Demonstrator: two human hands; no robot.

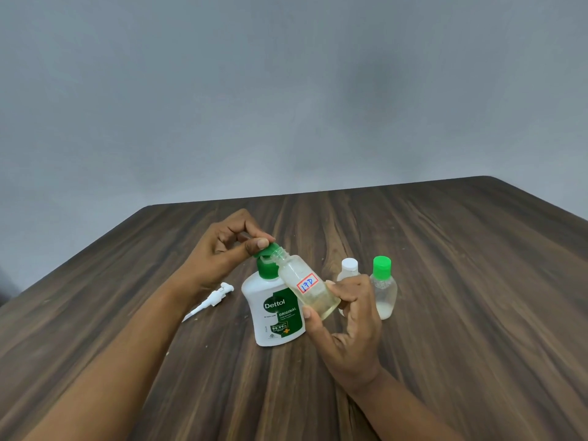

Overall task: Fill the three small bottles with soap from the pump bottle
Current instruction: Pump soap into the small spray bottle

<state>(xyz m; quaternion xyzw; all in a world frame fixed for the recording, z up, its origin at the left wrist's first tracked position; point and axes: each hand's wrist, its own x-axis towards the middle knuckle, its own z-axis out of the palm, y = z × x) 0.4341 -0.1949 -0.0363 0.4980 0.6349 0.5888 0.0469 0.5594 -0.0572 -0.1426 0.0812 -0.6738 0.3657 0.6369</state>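
Note:
A white Dettol pump bottle (275,310) with a green pump head (266,254) stands mid-table. My left hand (229,246) has its thumb and curled fingers on top of the pump head. My right hand (345,316) grips a clear small bottle (307,288), uncapped and tilted, with a red-edged label. Its open neck sits under the pump spout, and a little pale liquid lies in its base. Behind my right hand stands a small bottle with a white cap (349,266), mostly hidden. To its right stands a small bottle with a green cap (383,286), partly filled.
A loose white pump part with a dip tube (210,301) lies on the dark wooden table (461,281), left of the Dettol bottle. A plain grey wall rises behind the table's far edge.

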